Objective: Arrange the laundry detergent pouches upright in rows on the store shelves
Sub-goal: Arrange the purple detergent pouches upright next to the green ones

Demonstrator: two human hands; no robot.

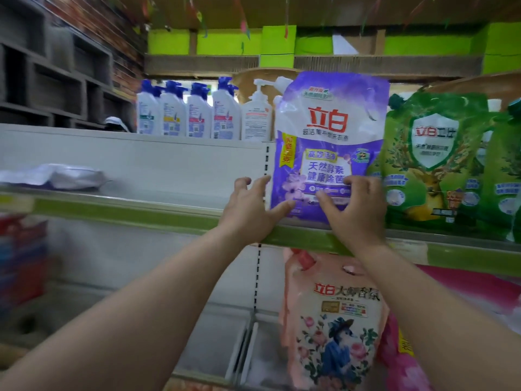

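Note:
A purple detergent pouch (328,136) stands upright on the upper shelf (141,213), just right of the shelf's upright post. My left hand (252,207) grips its lower left edge, thumb on the front. My right hand (352,207) presses on its lower front, fingers spread. Green pouches (431,153) stand upright right beside it. Another purple pouch (53,176) lies flat at the far left of the same shelf. On the shelf below, a pink pouch (332,320) stands upright.
White pump bottles with blue caps (197,111) line the top shelf behind. Magenta pouches (403,359) sit to the right of the pink one. Blurred red and blue packs (22,258) fill the lower left. Grey bare shelf lies between the flat pouch and my hands.

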